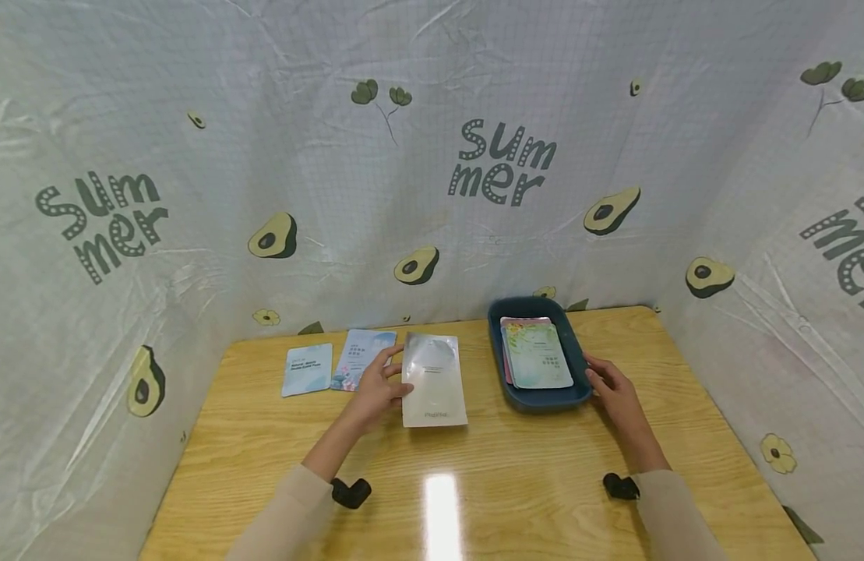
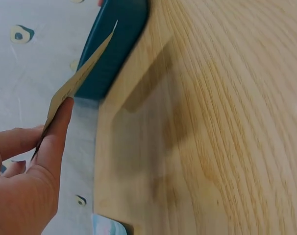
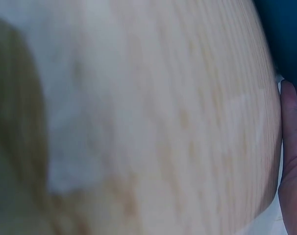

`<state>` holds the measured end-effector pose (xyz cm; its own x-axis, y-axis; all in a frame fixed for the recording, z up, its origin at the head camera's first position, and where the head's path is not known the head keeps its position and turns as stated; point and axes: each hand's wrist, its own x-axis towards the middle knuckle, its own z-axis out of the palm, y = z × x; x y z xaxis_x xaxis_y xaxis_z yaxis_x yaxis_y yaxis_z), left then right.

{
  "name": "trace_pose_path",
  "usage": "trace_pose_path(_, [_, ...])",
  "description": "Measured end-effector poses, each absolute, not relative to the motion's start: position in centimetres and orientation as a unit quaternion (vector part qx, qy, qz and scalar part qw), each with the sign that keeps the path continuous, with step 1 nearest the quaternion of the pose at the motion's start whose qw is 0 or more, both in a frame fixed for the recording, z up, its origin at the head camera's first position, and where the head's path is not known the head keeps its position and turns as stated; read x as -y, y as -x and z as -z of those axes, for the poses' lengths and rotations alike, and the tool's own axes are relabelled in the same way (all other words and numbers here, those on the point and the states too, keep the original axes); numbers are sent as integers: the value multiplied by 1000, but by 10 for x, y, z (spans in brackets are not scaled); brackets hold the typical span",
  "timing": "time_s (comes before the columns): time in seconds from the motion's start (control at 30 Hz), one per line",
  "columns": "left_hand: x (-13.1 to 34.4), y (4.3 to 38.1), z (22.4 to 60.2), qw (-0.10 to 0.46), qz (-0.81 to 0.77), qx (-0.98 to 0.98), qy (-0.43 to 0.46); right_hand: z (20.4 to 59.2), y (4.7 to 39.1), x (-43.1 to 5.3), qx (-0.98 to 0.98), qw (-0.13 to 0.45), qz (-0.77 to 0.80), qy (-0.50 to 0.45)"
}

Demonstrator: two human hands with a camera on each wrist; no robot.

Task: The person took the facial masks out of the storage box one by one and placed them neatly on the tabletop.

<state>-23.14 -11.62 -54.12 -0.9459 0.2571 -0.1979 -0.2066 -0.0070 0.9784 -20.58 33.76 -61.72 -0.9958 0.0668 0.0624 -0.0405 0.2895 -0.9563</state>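
My left hand (image 1: 377,389) pinches the left edge of a silvery-white sheet mask packet (image 1: 434,382). In the left wrist view this packet (image 2: 77,78) is seen edge-on, raised over the table with its shadow below. Thumb and fingers of that hand (image 2: 28,181) lie on opposite faces of it. A dark blue plastic basin (image 1: 540,403) stands to the right, holding a small pile of packets with a green floral one (image 1: 540,358) on top. At the basin's right side, my right hand (image 1: 617,393) touches the wall with fingers fairly straight; its fingertips meet the basin (image 3: 288,44) in the right wrist view.
Two more packets lie flat at the left of the wooden table (image 1: 523,491): a pale blue one (image 1: 308,370) and a blue one with a pink floral corner (image 1: 361,351), partly behind my left hand. A printed white sheet (image 1: 333,195) hangs along the table's back and sides.
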Motion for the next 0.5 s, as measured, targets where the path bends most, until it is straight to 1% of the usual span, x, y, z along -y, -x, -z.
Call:
trace_pose_path(0.33, [120, 248, 557, 169, -698, -696, -22, 614, 204, -337, 803, 46, -595, 11])
trace_pose_path(0.5, [121, 255, 570, 161, -683, -712, -19, 615, 204, -336, 808, 46, -587, 16])
